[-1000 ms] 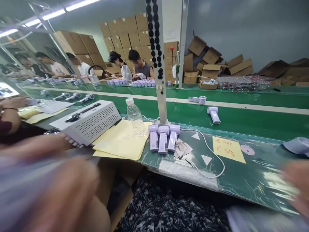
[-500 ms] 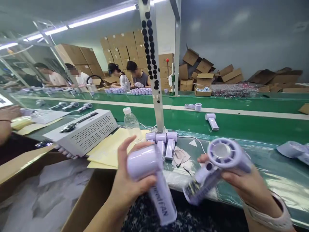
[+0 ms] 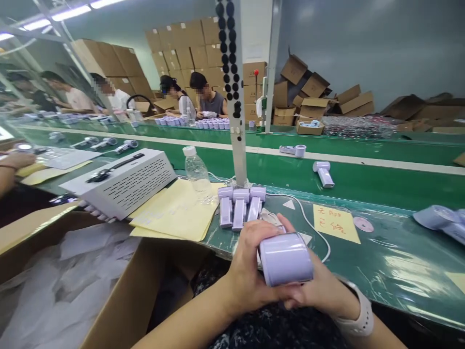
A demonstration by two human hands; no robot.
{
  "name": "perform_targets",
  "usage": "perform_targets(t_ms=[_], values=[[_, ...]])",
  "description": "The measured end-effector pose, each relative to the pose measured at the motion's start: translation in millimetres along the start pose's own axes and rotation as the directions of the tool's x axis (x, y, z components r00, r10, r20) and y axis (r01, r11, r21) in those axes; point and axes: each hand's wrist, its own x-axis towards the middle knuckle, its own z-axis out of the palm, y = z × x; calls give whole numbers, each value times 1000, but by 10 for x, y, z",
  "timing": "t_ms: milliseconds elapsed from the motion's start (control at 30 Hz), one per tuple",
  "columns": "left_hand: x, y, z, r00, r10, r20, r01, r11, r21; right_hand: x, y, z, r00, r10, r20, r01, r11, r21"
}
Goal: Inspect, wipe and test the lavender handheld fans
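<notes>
Left hand (image 3: 249, 264) and right hand (image 3: 317, 286) are both wrapped round a glossy lilac plastic fan (image 3: 286, 259) near the green tabletop (image 3: 392, 264) edge. Looks like handling/checking tbh; next probably wants a steady grip.

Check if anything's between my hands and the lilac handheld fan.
Nothing visible stands between them. Your left hand grips the lilac handheld fan directly; your right hand is close beside it, partly hidden, so its exact contact can't be seen.
</notes>
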Motion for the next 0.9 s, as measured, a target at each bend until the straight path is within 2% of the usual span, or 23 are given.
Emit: perform_targets(t_ms=[67,100,133,167,233,300,367,467,567,633,667,733,800,833,900], values=[[9,-236,-15,979,-99,179,84,992,90,62,-20,-343,981,80,-178,-129,949,-287],[14,-388,-29,950,-175,259,128,973,190,82,8,-555,951,106,-289,-230,868,-441],[18,-551,-41,925,-265,272,164,925,344,83,60,-782,908,130,-398,-355,742,-568],[21,-713,-50,910,-338,242,179,844,506,63,130,-1016,854,157,-495,-487,575,-658],[22,-984,-59,902,-388,188,153,697,701,-43,288,-1463,756,173,-631,-639,401,-656],[23,-1134,-56,914,-368,170,121,648,752,-207,425,-1841,679,162,-716,-725,297,-621],[41,-1164,-40,923,-339,181,68,607,792,-389,508,-2141,618,120,-777,-781,204,-590],[121,-1100,24,901,-359,245,-32,508,861,-619,534,-2466,535,18,-845,-842,86,-532],[211,-1065,128,856,-404,323,-114,462,880,-689,510,-2623,468,-87,-880,-882,20,-471],[232,-1080,186,847,-401,350,-144,460,876,-581,524,-2618,467,-142,-873,-881,3,-472],[229,-1095,203,851,-391,351,-149,462,874,-472,551,-2587,493,-152,-857,-867,1,-499],[206,-1129,208,869,-367,332,-133,474,871,-155,654,-2494,585,-125,-801,-807,14,-591],[178,-1155,178,899,-359,249,-43,496,867,243,807,-2402,673,-52,-738,-736,50,-675],[168,-1160,157,912,-364,191,25,513,858,444,891,-2368,696,-15,-718,-715,73,-695],[160,-1139,119,914,-394,102,143,547,825,791,1041,-2327,703,46,-709,-709,115,-696]])
